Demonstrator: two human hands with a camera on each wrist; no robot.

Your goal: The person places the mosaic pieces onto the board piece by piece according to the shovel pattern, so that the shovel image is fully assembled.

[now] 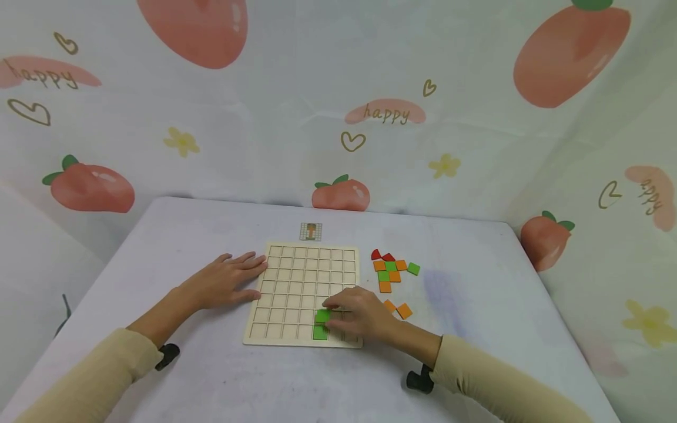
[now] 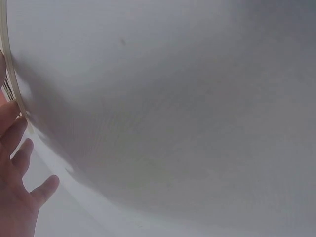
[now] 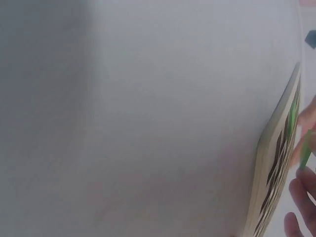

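Observation:
A light wooden grid board lies on the table, its cells framed by thin raised lines. One green square tile sits in a cell of its bottom row. My right hand pinches another green square tile between thumb and fingers, just above the first one. In the right wrist view this pinched tile is tilted and raised off the board. My left hand rests at the board's left edge with fingers spread, fingertips on the rim, as the left wrist view also shows.
Right of the board lie orange tiles, green tiles and red pieces; two more orange tiles lie nearer, by my right wrist. A small pattern card lies behind the board. A printed cloth hangs behind the table.

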